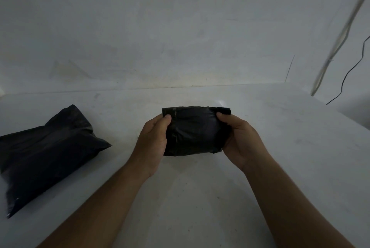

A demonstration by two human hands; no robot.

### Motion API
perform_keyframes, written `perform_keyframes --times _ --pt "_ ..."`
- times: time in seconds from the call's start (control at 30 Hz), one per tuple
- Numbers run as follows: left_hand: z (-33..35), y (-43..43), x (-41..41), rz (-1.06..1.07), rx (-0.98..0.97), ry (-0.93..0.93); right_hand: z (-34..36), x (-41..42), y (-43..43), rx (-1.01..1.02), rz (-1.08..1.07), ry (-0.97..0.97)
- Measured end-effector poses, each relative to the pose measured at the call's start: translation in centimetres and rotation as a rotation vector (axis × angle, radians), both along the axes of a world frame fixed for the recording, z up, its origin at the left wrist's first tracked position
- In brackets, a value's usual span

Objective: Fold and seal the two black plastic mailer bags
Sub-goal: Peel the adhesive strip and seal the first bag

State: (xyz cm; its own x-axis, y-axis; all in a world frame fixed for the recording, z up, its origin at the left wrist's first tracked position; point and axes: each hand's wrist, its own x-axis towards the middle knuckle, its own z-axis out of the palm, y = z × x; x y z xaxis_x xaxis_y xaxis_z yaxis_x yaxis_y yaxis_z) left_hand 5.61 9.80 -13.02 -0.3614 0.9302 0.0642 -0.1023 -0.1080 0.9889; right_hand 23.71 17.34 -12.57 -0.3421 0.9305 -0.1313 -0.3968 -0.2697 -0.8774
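A folded black mailer bag (193, 130), compact and rectangular, is held up over the middle of the white table (280, 147). My left hand (153, 139) grips its left side with the thumb on the top left corner. My right hand (240, 137) grips its right side, thumb pressed near the top right corner where a flap end sticks out. A second black mailer bag (46, 153), bulkier and lying flat, rests on the table at the left, apart from both hands.
A white wall (180, 27) rises behind the table's far edge. At the right a pale pole (338, 37) leans against the wall, and a thin black cable (348, 71) hangs down beside it past the table's right edge.
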Motion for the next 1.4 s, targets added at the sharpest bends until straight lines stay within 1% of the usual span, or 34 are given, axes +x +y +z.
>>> perform_keyframes --times 0.1,0.2,0.27,0.4,0.6,0.8,0.93,1.1,1.2,1.3,1.4 --pt "0.2 0.0 0.0 0.022 0.02 0.015 -0.2 -0.4 0.0 0.034 -0.017 -0.045" --pt "0.6 -0.3 0.3 0.003 0.087 0.112 -0.3 -0.5 0.1 0.047 -0.035 -0.058" --pt "0.5 -0.3 0.4 0.024 0.102 0.127 -0.4 -0.4 0.1 0.033 -0.032 -0.062" --pt "0.1 -0.1 -0.1 0.063 0.084 0.128 -0.4 -0.2 0.2 -0.021 0.028 -0.009" --pt "-0.1 0.1 -0.5 0.062 0.028 0.061 -0.1 0.3 0.4 -0.12 0.085 0.051" --pt "-0.2 0.4 -0.8 -0.029 -0.048 -0.091 0.6 0.7 0.8 -0.155 0.1 0.052" --pt "-0.6 0.4 -0.9 0.004 -0.068 -0.077 0.8 0.7 1.2 -0.149 0.146 -0.015" --pt "-0.9 0.6 -0.4 0.073 -0.023 -0.035 0.7 0.4 1.2 -0.102 0.196 0.008" --pt "-1.0 0.5 -0.2 0.103 -0.01 -0.003 0.3 0.1 1.1 -0.108 0.193 0.007" --pt "-1.2 0.5 -0.2 0.117 -0.016 -0.035 0.1 0.2 1.0 -0.113 0.194 0.042" --pt "-1.1 0.5 -0.3 0.085 -0.018 -0.091 0.1 0.3 0.8 -0.104 0.207 0.079"
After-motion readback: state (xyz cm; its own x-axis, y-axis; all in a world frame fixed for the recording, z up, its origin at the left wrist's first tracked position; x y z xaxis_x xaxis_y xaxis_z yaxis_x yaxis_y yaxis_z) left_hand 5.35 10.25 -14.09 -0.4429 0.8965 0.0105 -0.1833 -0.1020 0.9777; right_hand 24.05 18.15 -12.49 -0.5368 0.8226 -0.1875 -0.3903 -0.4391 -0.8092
